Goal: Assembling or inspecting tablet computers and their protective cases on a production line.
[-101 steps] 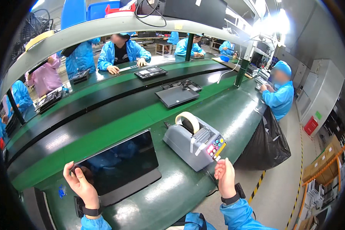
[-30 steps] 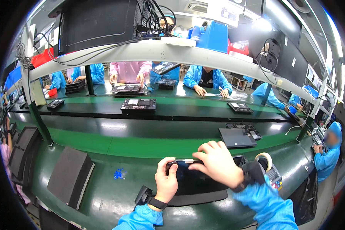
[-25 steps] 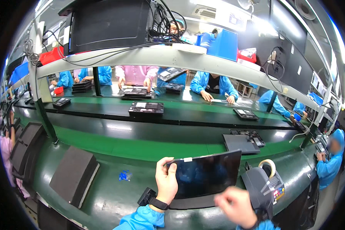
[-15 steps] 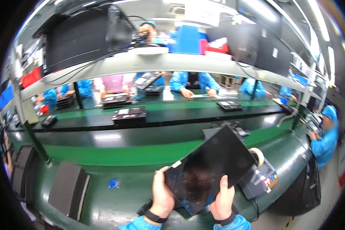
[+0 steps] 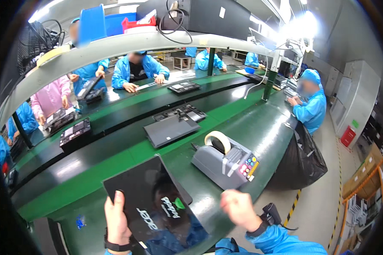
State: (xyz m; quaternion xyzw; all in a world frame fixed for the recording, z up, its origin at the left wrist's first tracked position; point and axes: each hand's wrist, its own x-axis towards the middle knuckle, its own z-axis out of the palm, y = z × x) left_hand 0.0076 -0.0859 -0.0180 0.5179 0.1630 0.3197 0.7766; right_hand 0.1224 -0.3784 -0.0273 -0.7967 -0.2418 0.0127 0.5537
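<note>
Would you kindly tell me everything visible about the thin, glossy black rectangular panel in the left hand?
The thin, glossy black rectangular panel looks glass-faced, with reflections and white and green markings. A small white strip shows at its lower edge. It slants over the smooth green worktop, left edge held by the left hand.

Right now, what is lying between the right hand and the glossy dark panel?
In the head view, a strip of green tabletop shows between the right hand and the panel.

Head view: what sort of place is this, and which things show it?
Probably an electronics workshop: an opened flat black device with exposed inner parts, a long green workbench, and a person in a light-blue coat and cap.
</note>
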